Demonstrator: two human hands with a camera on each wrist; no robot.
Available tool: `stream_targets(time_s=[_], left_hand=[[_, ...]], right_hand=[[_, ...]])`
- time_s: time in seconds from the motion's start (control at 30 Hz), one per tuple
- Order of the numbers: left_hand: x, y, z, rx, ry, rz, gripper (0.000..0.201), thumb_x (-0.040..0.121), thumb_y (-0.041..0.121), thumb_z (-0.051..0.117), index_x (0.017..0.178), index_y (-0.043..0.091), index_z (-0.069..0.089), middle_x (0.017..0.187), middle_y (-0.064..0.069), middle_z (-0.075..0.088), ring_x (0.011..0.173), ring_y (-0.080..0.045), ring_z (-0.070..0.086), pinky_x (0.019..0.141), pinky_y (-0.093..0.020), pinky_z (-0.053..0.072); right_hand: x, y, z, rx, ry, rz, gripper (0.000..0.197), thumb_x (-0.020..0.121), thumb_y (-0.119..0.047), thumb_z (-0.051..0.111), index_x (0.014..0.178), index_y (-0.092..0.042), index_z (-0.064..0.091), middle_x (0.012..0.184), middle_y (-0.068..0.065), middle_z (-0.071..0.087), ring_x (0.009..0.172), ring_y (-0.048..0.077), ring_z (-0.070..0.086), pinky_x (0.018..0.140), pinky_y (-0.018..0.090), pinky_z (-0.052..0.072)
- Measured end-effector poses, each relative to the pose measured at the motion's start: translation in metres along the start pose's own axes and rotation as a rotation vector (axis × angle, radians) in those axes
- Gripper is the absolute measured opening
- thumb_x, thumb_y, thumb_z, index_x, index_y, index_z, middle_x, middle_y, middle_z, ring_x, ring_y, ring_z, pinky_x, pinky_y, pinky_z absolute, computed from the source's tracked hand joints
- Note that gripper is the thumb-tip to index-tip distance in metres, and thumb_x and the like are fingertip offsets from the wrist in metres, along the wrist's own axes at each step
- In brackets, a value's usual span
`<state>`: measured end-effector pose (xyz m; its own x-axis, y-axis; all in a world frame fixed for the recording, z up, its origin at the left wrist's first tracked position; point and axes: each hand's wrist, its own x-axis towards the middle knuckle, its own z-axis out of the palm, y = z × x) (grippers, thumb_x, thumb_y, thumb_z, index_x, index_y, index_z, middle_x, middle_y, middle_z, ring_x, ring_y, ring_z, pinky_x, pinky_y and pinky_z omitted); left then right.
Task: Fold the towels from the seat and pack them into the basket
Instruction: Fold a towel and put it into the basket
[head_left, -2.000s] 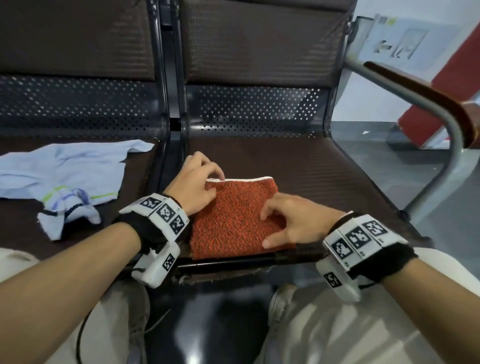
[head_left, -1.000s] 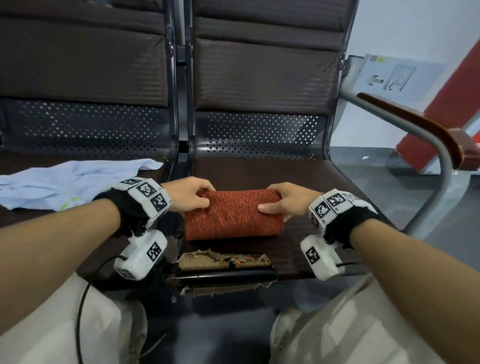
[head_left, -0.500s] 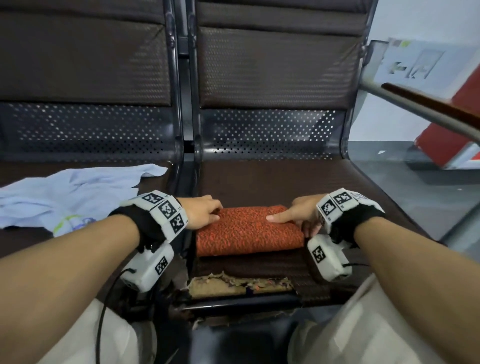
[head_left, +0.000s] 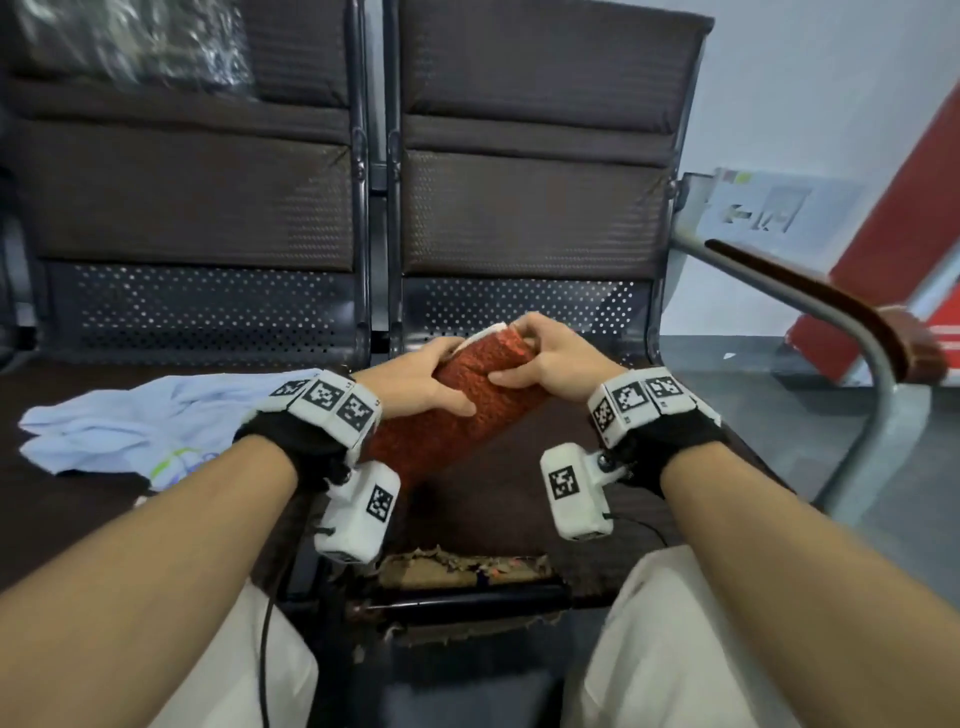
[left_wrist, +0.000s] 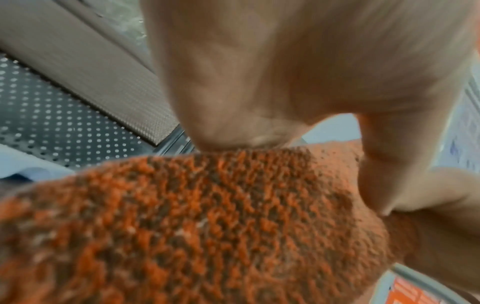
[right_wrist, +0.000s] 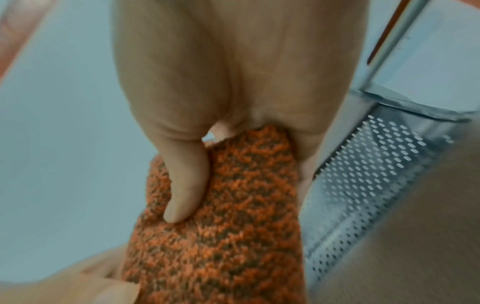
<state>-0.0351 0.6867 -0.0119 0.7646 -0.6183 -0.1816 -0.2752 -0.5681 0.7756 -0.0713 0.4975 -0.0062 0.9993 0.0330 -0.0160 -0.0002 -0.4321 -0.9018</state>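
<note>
orange towel (head_left: 467, 410): folded into a thick bundle, held tilted above the right-hand seat (head_left: 649, 499)
left hand (head_left: 415, 384): clenched around the bundle's side
right hand (head_left: 545, 364): grasping its raised far end
light blue cloth (head_left: 156, 426): spread on the left-hand seat

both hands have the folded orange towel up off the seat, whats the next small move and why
Probably carry the orange towel toward the basket, which no view shows, so look for it first. Left hand and right hand both have a grip on it, folded compact and tilted. The light blue cloth lies unfolded on the neighbouring seat.
</note>
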Motion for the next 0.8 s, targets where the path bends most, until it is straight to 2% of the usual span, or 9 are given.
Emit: stream_targets(time_s=[0.13, 0.23, 0.3, 0.37, 0.47, 0.57, 0.6, 0.67, 0.8], left_hand=[[-0.021, 0.031, 0.003, -0.015, -0.007, 0.077, 0.046, 0.062, 0.032, 0.086, 0.101, 0.031, 0.061, 0.09, 0.013, 0.073, 0.081, -0.003, 0.069, 0.076, -0.024, 0.053], [-0.034, 0.066, 0.012, 0.018, -0.031, 0.153, 0.061, 0.06, 0.024, 0.088, 0.112, 0.027, 0.057, 0.1, 0.008, 0.071, 0.094, -0.008, 0.067, 0.086, -0.03, 0.052], [-0.042, 0.091, 0.019, 0.067, -0.012, 0.184, 0.071, 0.059, 0.029, 0.088, 0.121, 0.026, 0.051, 0.109, 0.006, 0.067, 0.101, -0.012, 0.064, 0.094, -0.036, 0.05], [-0.048, 0.115, 0.031, 0.133, -0.012, 0.2, 0.071, 0.06, 0.036, 0.087, 0.121, 0.028, 0.051, 0.11, 0.008, 0.066, 0.1, -0.011, 0.063, 0.093, -0.036, 0.05], [-0.049, 0.15, 0.063, 0.239, -0.11, 0.262, 0.055, 0.065, 0.032, 0.084, 0.113, 0.025, 0.057, 0.104, 0.009, 0.068, 0.095, -0.009, 0.065, 0.086, -0.028, 0.053], [-0.044, 0.181, 0.12, 0.365, -0.242, 0.32, 0.028, 0.073, 0.025, 0.076, 0.095, 0.027, 0.059, 0.085, 0.016, 0.067, 0.073, 0.007, 0.062, 0.062, -0.004, 0.046], [-0.04, 0.192, 0.142, 0.419, -0.286, 0.34, 0.022, 0.076, 0.024, 0.071, 0.091, 0.028, 0.056, 0.08, 0.017, 0.063, 0.068, 0.008, 0.06, 0.055, -0.002, 0.042], [-0.032, 0.203, 0.185, 0.495, -0.355, 0.375, 0.016, 0.081, 0.021, 0.064, 0.089, 0.026, 0.052, 0.082, 0.012, 0.06, 0.071, -0.002, 0.057, 0.055, -0.008, 0.04], [-0.011, 0.201, 0.289, 0.634, -0.465, 0.421, 0.027, 0.084, 0.02, 0.061, 0.106, 0.009, 0.05, 0.104, -0.008, 0.061, 0.092, -0.023, 0.057, 0.076, -0.03, 0.043]], right_hand=[[-0.04, -0.042, -0.028, -0.041, 0.031, -0.181, 0.042, 0.069, 0.01, 0.075, 0.082, -0.018, 0.046, 0.068, -0.001, 0.06, 0.061, 0.005, 0.056, 0.063, 0.02, 0.049], [-0.08, -0.068, -0.059, -0.078, 0.159, -0.258, 0.041, 0.067, 0.005, 0.079, 0.081, -0.02, 0.05, 0.061, -0.01, 0.062, 0.058, 0.001, 0.058, 0.061, 0.019, 0.049], [-0.112, -0.076, -0.081, -0.088, 0.253, -0.272, 0.039, 0.067, -0.002, 0.082, 0.081, -0.022, 0.052, 0.067, -0.009, 0.064, 0.063, 0.003, 0.061, 0.065, 0.022, 0.05], [-0.147, -0.072, -0.103, -0.051, 0.367, -0.268, 0.036, 0.068, -0.006, 0.083, 0.081, -0.024, 0.054, 0.069, -0.009, 0.064, 0.065, 0.003, 0.062, 0.064, 0.021, 0.05], [-0.202, -0.045, -0.134, 0.047, 0.569, -0.229, 0.032, 0.065, -0.014, 0.086, 0.079, -0.025, 0.059, 0.069, -0.011, 0.066, 0.064, -0.001, 0.063, 0.06, 0.016, 0.051], [-0.257, 0.002, -0.154, 0.095, 0.704, -0.122, 0.027, 0.066, -0.02, 0.085, 0.082, -0.022, 0.064, 0.074, -0.007, 0.067, 0.068, 0.001, 0.064, 0.064, 0.018, 0.052], [-0.275, 0.02, -0.161, 0.116, 0.743, -0.089, 0.026, 0.068, -0.019, 0.084, 0.084, -0.021, 0.064, 0.075, -0.006, 0.067, 0.068, 0.001, 0.064, 0.065, 0.017, 0.051], [-0.309, 0.056, -0.165, 0.144, 0.807, -0.038, 0.025, 0.07, -0.014, 0.082, 0.086, -0.019, 0.064, 0.076, -0.008, 0.068, 0.069, -0.002, 0.064, 0.065, 0.014, 0.05], [-0.38, 0.137, -0.166, 0.181, 0.878, 0.129, 0.034, 0.072, 0.002, 0.077, 0.09, -0.019, 0.058, 0.084, -0.004, 0.066, 0.074, -0.005, 0.064, 0.073, 0.013, 0.05]])
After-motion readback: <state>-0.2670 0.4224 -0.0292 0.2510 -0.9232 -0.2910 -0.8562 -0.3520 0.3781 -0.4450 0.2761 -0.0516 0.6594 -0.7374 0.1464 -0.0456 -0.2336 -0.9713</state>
